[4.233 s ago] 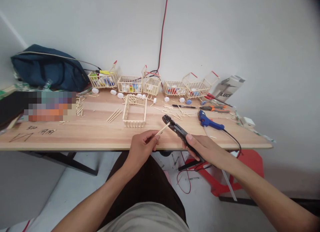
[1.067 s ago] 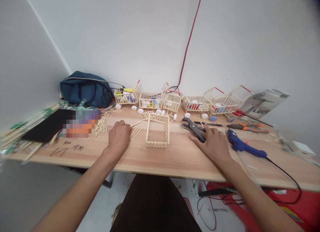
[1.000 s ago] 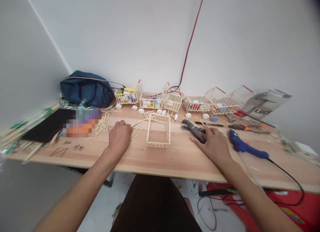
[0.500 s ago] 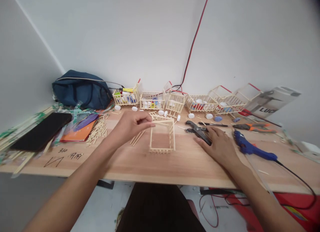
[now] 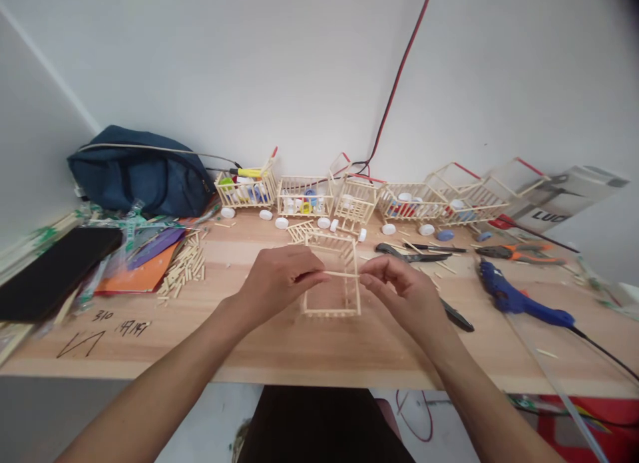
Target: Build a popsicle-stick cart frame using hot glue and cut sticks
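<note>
A thin wooden stick (image 5: 342,275) is held level between both hands, just above an open frame box of wooden sticks (image 5: 331,310) on the wooden table (image 5: 210,330). My left hand (image 5: 279,282) pinches the stick's left end. My right hand (image 5: 399,291) pinches its right end. Black pliers (image 5: 456,316) lie on the table right beside my right hand, apart from it.
Along the wall stand several small stick carts (image 5: 304,195) with bottle caps. A blue glue gun (image 5: 519,298) with its cable, orange pliers (image 5: 519,251) and a black pen (image 5: 429,247) lie right. A blue bag (image 5: 134,173), a black slab (image 5: 50,273) and loose sticks (image 5: 182,271) lie left.
My left hand picked a stick off the table and brought it over the frame box. My right hand left the pliers and took the stick's other end. The view moved closer.
</note>
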Tool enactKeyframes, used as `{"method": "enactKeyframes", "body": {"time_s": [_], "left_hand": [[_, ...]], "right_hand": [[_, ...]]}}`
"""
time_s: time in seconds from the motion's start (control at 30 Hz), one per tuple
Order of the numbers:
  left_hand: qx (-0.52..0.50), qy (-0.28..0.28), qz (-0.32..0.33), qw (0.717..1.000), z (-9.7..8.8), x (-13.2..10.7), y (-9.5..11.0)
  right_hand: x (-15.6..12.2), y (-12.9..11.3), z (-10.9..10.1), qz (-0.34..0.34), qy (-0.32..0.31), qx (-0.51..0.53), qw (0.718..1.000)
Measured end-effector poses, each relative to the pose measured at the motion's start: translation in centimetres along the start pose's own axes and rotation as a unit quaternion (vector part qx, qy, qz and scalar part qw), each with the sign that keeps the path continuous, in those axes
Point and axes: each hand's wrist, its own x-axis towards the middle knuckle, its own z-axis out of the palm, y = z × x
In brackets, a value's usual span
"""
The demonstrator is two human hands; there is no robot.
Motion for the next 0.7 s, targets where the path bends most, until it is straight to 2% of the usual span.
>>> {"method": "enactKeyframes", "body": {"time_s": [0.1,0.17,0.27,0.37,0.53,0.6,0.7], "left_hand": [[-0.027,-0.018,-0.028,0.999,-0.2,0.0,-0.1],[-0.083,-0.036,-0.077,0.993,-0.8,0.2,-0.2],[-0.188,-0.053,-0.151,0.969,-2.4,0.3,-0.8],[-0.261,-0.083,-0.187,0.943,-3.4,0.3,-1.6],[-0.357,-0.154,-0.228,0.893,-2.7,0.1,-2.5],[-0.364,-0.161,-0.231,0.888,-2.2,0.1,-2.6],[-0.350,-0.158,-0.228,0.895,-1.9,0.2,-2.5]], "right_hand": [[0.1,0.9,0.4,0.010,0.006,0.011,1.000],[0.1,1.3,0.2,0.010,0.014,0.009,1.000],[0.0,1.5,0.0,0.002,0.011,0.002,1.000],[0.0,1.2,0.0,-0.008,0.007,-0.004,1.000],[0.2,0.4,0.1,-0.023,0.002,-0.036,0.999],[0.3,0.1,0.1,-0.027,0.003,-0.046,0.999],[0.3,-0.2,0.1,-0.025,0.005,-0.038,0.999]]}}
